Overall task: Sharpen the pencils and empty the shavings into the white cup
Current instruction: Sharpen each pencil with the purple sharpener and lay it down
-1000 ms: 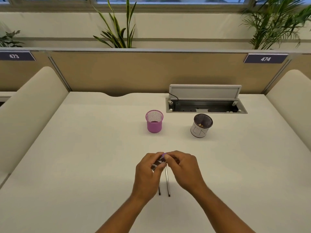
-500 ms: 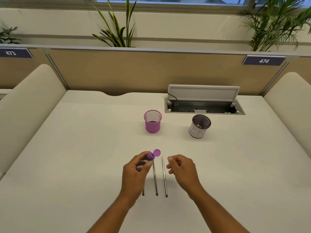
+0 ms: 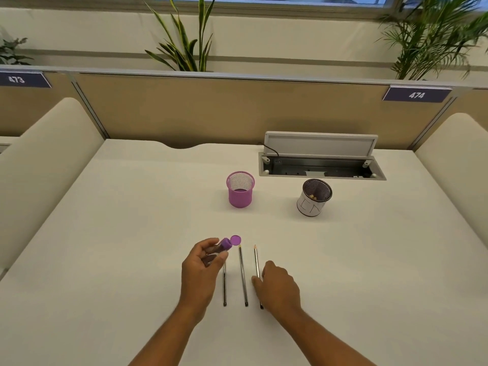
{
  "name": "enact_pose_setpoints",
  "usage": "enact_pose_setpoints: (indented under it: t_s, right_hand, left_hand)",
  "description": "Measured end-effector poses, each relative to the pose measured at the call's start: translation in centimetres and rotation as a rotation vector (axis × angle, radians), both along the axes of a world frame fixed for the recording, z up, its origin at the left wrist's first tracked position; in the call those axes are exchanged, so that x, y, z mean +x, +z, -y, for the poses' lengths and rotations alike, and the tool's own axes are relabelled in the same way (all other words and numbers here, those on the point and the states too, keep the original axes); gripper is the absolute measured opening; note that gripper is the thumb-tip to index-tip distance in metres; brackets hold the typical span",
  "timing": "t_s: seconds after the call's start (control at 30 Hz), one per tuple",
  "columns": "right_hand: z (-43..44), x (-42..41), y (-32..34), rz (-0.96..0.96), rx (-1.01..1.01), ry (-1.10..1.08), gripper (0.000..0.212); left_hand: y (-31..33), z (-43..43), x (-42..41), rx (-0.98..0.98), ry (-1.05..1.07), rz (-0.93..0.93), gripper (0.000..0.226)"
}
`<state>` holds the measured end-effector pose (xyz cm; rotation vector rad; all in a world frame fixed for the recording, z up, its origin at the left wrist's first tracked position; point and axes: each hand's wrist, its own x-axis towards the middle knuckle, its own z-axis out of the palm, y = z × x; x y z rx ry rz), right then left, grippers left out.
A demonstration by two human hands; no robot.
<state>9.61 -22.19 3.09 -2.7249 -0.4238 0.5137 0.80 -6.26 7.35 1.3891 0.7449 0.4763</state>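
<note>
My left hand (image 3: pixel 202 268) holds a tube-shaped sharpener (image 3: pixel 220 248) with a purple end and its purple lid (image 3: pixel 235 240) flipped open. Three pencils lie side by side on the table: the left pencil (image 3: pixel 224 286), the middle pencil (image 3: pixel 243 277) and the right pencil (image 3: pixel 256 260), points away from me. My right hand (image 3: pixel 277 287) rests over the lower part of the right pencil, fingers touching it. The white cup (image 3: pixel 313 198), mesh-lined with some shavings inside, stands further back on the right.
A purple mesh cup (image 3: pixel 239 190) stands left of the white cup. Behind them an open cable hatch (image 3: pixel 320 157) is set into the table (image 3: pixel 132 233). Padded dividers flank both sides, and a beige partition closes the far edge.
My hands have separated. The left hand moved left with the sharpener, whose lid is now flipped open. The right hand dropped down onto the right pencil.
</note>
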Motion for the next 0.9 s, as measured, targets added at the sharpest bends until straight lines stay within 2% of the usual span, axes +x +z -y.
enact_pose_setpoints:
  t_s: [0.13, 0.3, 0.43, 0.53, 0.63, 0.77, 0.9]
  right_hand:
    - [0.0, -0.2, -0.7, 0.034, -0.027, 0.012, 0.02]
    - [0.8, 0.7, 0.1, -0.064, 0.024, -0.097, 0.015]
    - [1.8, 1.2, 2.1, -0.126, 0.298, -0.217, 0.015]
    - [2.6, 1.1, 4.2, -0.077, 0.503, -0.243, 0.017]
    - [3.2, 0.9, 6.4, -0.054, 0.652, -0.272, 0.021]
    - [4.2, 0.6, 9.0, -0.059, 0.755, -0.231, 0.019]
    - [4.9, 0.2, 10.6, -0.051, 0.754, -0.145, 0.018]
  left_hand:
    - [-0.2, -0.1, -0.1, -0.043, -0.058, 0.004, 0.028]
    - [-0.5, -0.4, -0.3, -0.185, -0.086, 0.03, 0.025]
    - [-0.9, -0.8, -0.2, -0.305, -0.057, 0.075, 0.029]
    - [-1.0, -1.1, 0.0, -0.396, -0.043, 0.126, 0.037]
    - [-0.8, -1.3, 0.0, -0.401, -0.085, 0.139, 0.039]
    - [-0.9, -1.3, 0.2, -0.391, -0.1, 0.138, 0.023]
    - [-0.6, -1.1, 0.3, -0.429, -0.118, 0.17, 0.023]
